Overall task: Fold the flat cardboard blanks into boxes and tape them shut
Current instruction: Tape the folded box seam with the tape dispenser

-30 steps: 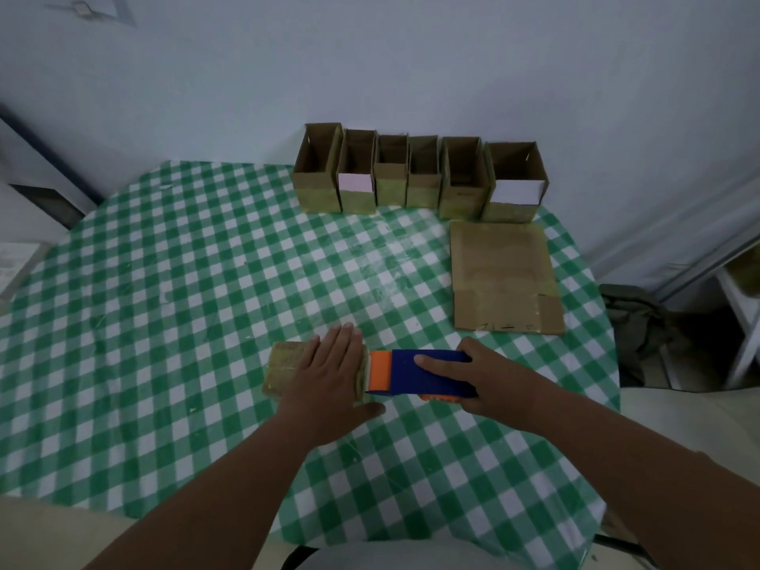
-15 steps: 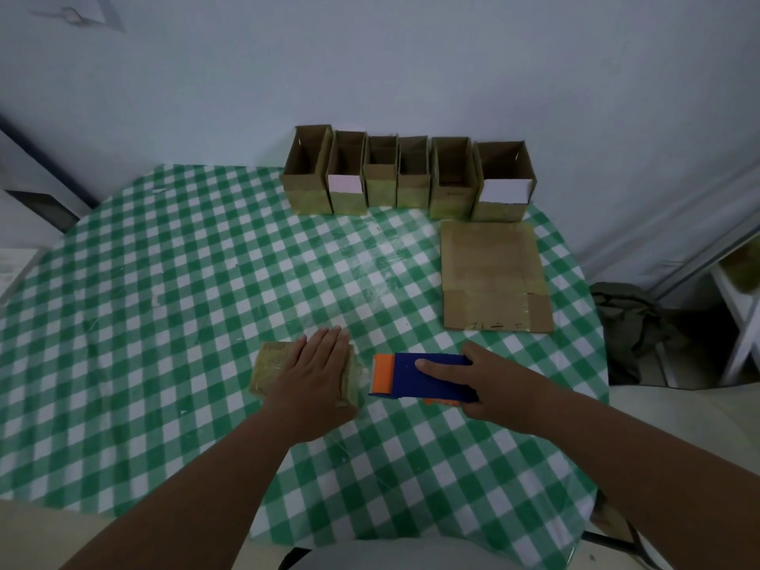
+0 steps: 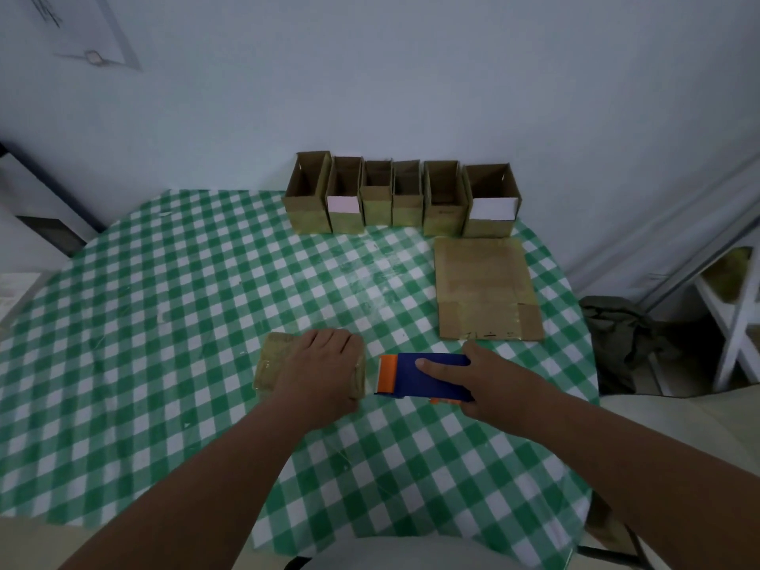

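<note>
Taped brown box (image 3: 273, 364) lying flat; flat blank (image 3: 485, 288) far right.

On the table (image 3: 164, 322), a row of open boxes (image 3: 403, 195) stands at the far edge against the wall. A flat blank (image 3: 485, 290) lies just before the row's right end. Nearer, a small box (image 3: 275, 364) lies left of a tape dispenser (image 3: 427, 378).

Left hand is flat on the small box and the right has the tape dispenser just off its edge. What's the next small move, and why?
Probably tear the tape free at the dispenser's blade. The blue and orange tape dispenser in the right hand sits just past the right edge of the small taped cardboard box, with a clear strip spanning the gap, while the left hand presses flat on top, steadying it.
</note>
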